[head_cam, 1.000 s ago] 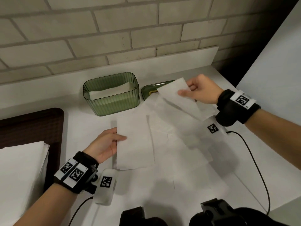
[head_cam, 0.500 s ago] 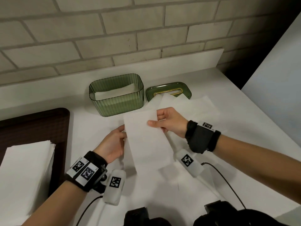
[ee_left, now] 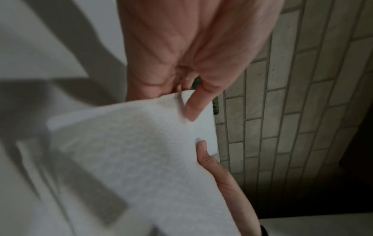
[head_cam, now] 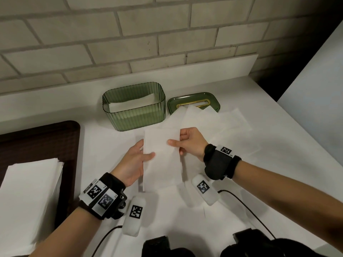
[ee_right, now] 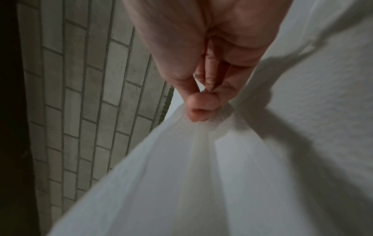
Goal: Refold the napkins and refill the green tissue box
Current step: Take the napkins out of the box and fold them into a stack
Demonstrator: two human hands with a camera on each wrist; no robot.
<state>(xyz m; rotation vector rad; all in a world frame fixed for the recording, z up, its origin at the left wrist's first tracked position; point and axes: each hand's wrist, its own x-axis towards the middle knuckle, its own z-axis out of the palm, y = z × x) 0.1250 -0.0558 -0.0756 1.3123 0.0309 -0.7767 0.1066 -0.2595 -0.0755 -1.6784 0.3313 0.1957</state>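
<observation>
A folded white napkin [head_cam: 162, 156] is held between both hands just above the table, in front of the green tissue box [head_cam: 134, 106]. My left hand [head_cam: 138, 156] pinches its left edge, thumb on top [ee_left: 193, 108]. My right hand [head_cam: 179, 143] pinches its right edge, thumb over the top layer [ee_right: 198, 108]. The box stands open with a low stack of white napkins [head_cam: 131, 103] inside. Its green lid [head_cam: 193, 103] with a gold slot lies to the right of it. Several unfolded napkins [head_cam: 219, 121] are spread on the table under and behind my right hand.
A dark brown tray [head_cam: 39, 138] at the left holds a tall stack of white sheets [head_cam: 27, 193]. A brick wall [head_cam: 130, 34] backs the white table [head_cam: 278, 145]. A white panel [head_cam: 319, 86] rises at the right. Cables trail from both wrist units near the front edge.
My right hand carried a napkin flap from the lid's side over to the left and folded it onto the half my left hand holds. Both hands now pinch the folded napkin.
</observation>
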